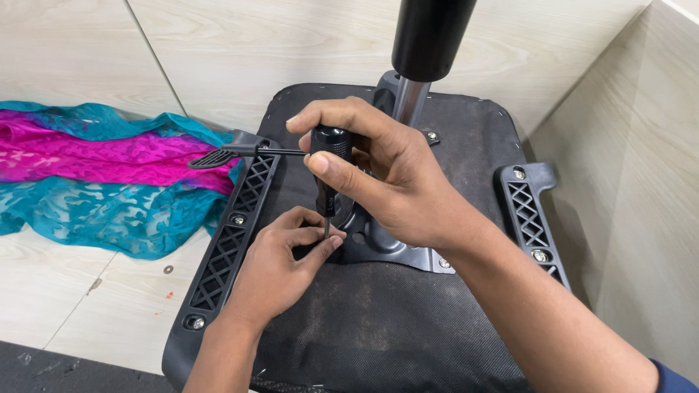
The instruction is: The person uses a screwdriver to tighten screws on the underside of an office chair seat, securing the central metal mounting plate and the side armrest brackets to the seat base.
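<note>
Right hand (397, 182) grip closed around black screwdriver (328, 171) handle, held upright, palm over the top so it can press and turn. Left hand (280, 258) pinches the shaft tip between thumb and forefinger, steadying it on a screw spot at the metal plate (386, 247) edge. Plate sits mid-seat on the upturned chair base (378, 320), gas cylinder (426, 44) rising far side. Armrest brackets (233, 233) bolted left and right. Pink-teal cloth (95, 175) on floor, far left.
</note>
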